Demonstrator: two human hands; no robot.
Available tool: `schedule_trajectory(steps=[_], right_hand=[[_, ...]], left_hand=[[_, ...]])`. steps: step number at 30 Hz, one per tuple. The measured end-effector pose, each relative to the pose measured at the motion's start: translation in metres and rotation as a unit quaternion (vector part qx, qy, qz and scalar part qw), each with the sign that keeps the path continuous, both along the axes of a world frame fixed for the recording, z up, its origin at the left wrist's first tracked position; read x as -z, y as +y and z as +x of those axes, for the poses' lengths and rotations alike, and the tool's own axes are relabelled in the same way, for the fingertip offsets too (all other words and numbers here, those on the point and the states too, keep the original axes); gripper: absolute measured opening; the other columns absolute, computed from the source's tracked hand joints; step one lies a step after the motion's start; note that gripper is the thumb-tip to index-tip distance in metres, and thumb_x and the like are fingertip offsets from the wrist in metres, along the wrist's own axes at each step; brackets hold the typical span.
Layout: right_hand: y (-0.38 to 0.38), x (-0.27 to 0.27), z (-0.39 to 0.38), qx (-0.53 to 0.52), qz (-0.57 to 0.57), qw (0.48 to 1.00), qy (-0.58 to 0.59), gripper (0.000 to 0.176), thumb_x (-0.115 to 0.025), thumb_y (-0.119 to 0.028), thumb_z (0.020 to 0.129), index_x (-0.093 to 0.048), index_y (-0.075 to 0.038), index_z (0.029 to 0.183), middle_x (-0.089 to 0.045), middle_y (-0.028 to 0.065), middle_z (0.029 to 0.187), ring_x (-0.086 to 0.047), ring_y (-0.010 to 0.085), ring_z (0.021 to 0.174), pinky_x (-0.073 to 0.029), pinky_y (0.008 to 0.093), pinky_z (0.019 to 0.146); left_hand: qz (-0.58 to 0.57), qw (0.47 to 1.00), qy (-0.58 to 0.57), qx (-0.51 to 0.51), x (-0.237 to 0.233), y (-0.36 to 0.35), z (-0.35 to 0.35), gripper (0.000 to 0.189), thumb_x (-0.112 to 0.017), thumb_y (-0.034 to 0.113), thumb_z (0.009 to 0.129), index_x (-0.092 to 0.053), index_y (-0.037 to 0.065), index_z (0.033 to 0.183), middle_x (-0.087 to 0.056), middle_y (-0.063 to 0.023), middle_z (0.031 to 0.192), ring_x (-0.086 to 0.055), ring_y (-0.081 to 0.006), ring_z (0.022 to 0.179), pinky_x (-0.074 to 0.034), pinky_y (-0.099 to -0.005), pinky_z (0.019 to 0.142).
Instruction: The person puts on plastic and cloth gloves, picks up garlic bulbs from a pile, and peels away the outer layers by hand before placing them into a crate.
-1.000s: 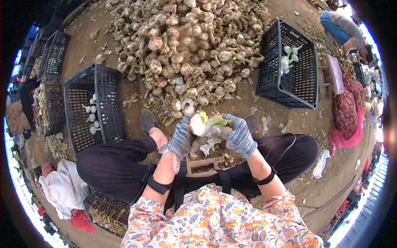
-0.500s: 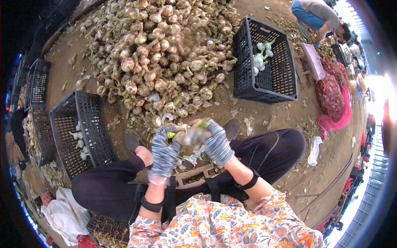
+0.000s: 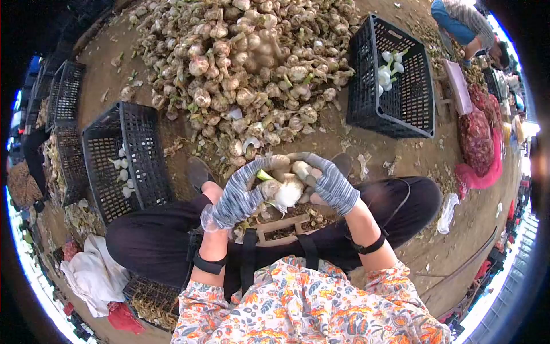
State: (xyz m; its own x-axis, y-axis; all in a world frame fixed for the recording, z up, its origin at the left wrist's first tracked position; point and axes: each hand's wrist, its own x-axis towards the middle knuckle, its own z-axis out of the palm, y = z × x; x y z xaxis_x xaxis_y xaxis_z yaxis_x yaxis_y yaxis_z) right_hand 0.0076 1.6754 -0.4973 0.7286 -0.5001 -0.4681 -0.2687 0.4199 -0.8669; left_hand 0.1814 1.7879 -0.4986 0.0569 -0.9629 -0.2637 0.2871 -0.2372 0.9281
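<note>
**A:** Garlic bulb, where is it?

**B:** Low in front of the seated person, between the knees, held up in both gloved hands. Its skin is white, and a green stalk stub points toward the left hand.

**A:** And the grip on each side?

**B:** The left grip is curled around the stalk end, with the fingers reaching over the top. The grip of the right hand is closed on the other side, with the fingers bent over the bulb. Both press against it.

**A:** What lies around?

**B:** A big garlic pile sits on the ground straight ahead, just past the feet. The left crate stands near the left knee with a few white bulbs inside. The right crate is farther off, beside the pile, and holds peeled heads. Beyond it another person bends over, near a red mesh sack.
</note>
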Motion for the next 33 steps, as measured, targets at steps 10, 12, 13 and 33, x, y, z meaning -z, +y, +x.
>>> schedule_trajectory(steps=[10, 12, 13, 33], right_hand=[[0.021, 0.034, 0.006, 0.051, -0.001, 0.998, -0.037, 0.033, -0.056, -0.016, 0.088, -0.052, 0.0, 0.117, -0.06, 0.0066, 0.104, -0.055, 0.0114, 0.091, -0.047, 0.0259, 0.082], [0.016, 0.008, 0.008, 0.024, 0.028, 0.999, -0.026, 0.034, -0.054, -0.017, 0.089, -0.052, 0.001, 0.118, -0.06, 0.0069, 0.105, -0.055, 0.0118, 0.094, -0.046, 0.0259, 0.083], [0.011, -0.002, 0.007, 0.022, 0.056, 0.998, -0.031, 0.034, -0.053, -0.019, 0.09, -0.053, 0.001, 0.118, -0.06, 0.0075, 0.105, -0.054, 0.0119, 0.096, -0.045, 0.0267, 0.084], [0.028, 0.01, 0.017, 0.051, -0.218, 0.973, 0.056, 0.034, -0.063, -0.002, 0.079, -0.055, 0.0, 0.112, -0.061, 0.0066, 0.094, -0.057, 0.0116, 0.085, -0.048, 0.0261, 0.076]], left_hand=[[-0.019, 0.979, -0.133, -0.15, 0.032, 0.007, -0.018, 0.026, -0.066, 0.012, 0.081, -0.061, -0.002, 0.102, -0.058, -0.0073, 0.104, -0.056, -0.0146, 0.094, -0.045, -0.0273, 0.083], [-0.059, 0.957, -0.24, -0.152, 0.035, 0.008, -0.015, 0.025, -0.067, 0.014, 0.081, -0.061, -0.002, 0.099, -0.06, -0.0075, 0.1, -0.056, -0.0152, 0.091, -0.044, -0.0278, 0.084], [-0.056, 0.957, -0.241, -0.154, 0.035, 0.008, -0.011, 0.025, -0.067, 0.014, 0.081, -0.061, -0.002, 0.099, -0.06, -0.0075, 0.1, -0.056, -0.0152, 0.091, -0.044, -0.0278, 0.084], [-0.085, 0.917, -0.334, -0.199, 0.011, 0.0, -0.024, 0.021, -0.069, 0.006, 0.075, -0.065, -0.001, 0.094, -0.06, -0.01, 0.093, -0.058, -0.0205, 0.086, -0.046, -0.0295, 0.077]])
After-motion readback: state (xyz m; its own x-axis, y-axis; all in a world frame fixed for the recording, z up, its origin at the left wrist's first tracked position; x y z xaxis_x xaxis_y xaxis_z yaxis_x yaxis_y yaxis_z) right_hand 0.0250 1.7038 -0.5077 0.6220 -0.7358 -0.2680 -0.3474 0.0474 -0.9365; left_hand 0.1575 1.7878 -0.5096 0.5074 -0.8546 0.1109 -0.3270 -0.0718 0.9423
